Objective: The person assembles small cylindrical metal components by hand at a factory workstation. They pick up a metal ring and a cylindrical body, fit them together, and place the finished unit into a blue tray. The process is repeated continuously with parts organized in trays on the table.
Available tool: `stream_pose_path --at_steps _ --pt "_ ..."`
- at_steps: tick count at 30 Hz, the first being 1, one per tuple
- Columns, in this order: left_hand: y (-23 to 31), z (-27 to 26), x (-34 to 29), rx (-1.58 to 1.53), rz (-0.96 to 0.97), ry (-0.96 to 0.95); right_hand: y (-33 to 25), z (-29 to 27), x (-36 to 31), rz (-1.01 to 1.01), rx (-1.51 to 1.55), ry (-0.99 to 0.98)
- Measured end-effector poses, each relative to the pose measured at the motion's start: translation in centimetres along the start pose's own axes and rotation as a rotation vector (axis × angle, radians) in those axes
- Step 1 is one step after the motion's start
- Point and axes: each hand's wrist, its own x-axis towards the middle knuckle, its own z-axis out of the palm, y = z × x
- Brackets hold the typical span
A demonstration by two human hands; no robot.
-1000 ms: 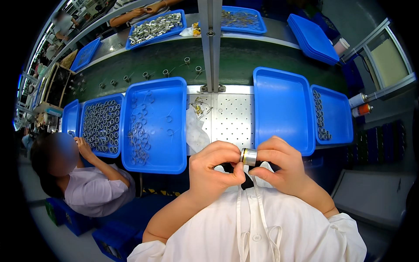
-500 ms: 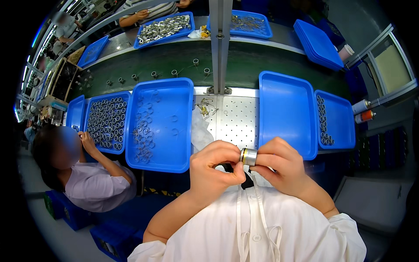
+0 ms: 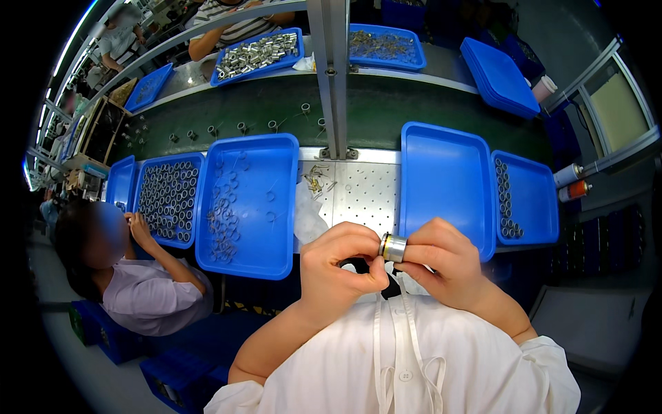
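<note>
Cylinder (image 3: 394, 248) of shiny metal, yellow-banded: left hand (image 3: 321, 268) and right hand (image 3: 449, 259) pinch it.

We look down on a metal worktable (image 3: 365, 196) dotted with small holes, with a long green conveyor belt (image 3: 407, 103) beyond it. A grey metal post (image 3: 332, 90) rises at the worktable's far edge. White strip lights (image 3: 74, 40) glow at our upper left, a metal frame (image 3: 594, 123) holds a pale pane (image 3: 615, 93) at our right, and grey floor (image 3: 116, 381) shows at lower left.
</note>
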Motion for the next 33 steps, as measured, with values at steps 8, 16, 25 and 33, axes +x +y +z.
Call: stream_pose_path --at_steps 8,16,25,33 --pt "0.4 2.1 1.1 -0.099 -0.07 0.008 1.3 -1.6 -0.3 0.029 0.029 0.026" --pt "0.5 3.0 2.0 0.076 0.058 -0.041 2.1 -2.9 -0.4 -0.01 0.023 0.027" --pt "0.9 4.2 2.7 -0.135 -0.09 0.026 2.8 -4.4 0.3 -0.105 -0.049 -0.036" --pt "1.1 4.2 3.2 0.125 0.109 -0.005 3.1 -4.4 0.2 0.111 0.197 0.003"
